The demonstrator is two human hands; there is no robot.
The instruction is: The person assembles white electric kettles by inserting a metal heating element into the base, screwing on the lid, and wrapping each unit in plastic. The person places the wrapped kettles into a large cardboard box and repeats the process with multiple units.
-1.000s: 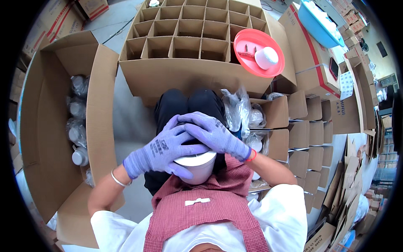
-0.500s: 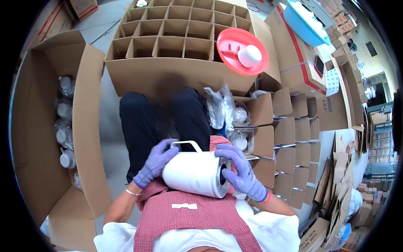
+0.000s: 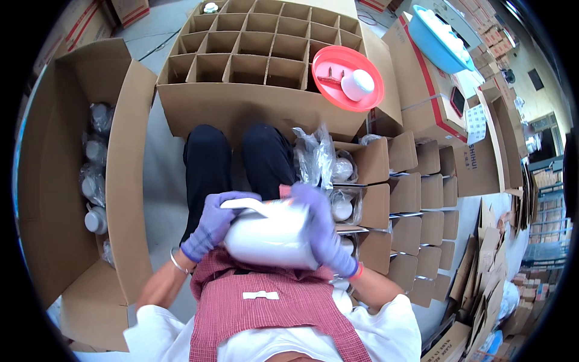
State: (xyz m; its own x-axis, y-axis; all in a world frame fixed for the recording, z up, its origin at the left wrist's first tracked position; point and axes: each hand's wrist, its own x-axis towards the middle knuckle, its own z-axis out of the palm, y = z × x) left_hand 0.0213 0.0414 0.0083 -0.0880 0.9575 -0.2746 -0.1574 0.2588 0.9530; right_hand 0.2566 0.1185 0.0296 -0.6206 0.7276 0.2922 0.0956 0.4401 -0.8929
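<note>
A white vacuum jug [image 3: 268, 238] lies on its side above my lap, blurred by motion. My left hand [image 3: 218, 220], in a purple glove, grips its base end near the white handle [image 3: 244, 204]. At the other end, my right hand [image 3: 324, 232], in a matching glove, is wrapped round the jug's mouth and hides the opening. The right fingers are smeared. Beneath the jug is a red checked apron [image 3: 271, 311].
Ahead stands a divided carton [image 3: 253, 105] with a pink-red basin [image 3: 366, 96] on its corner, holding a white cup [image 3: 357, 85]. An open carton [image 3: 129, 199] with bagged white jugs is at left. Another divided carton [image 3: 374, 205] holds bagged jugs at right.
The jug has tipped, its handle swinging toward the left and its dark mouth passing out of sight. My right hand has shifted from the mouth's inner edge to around that end.
</note>
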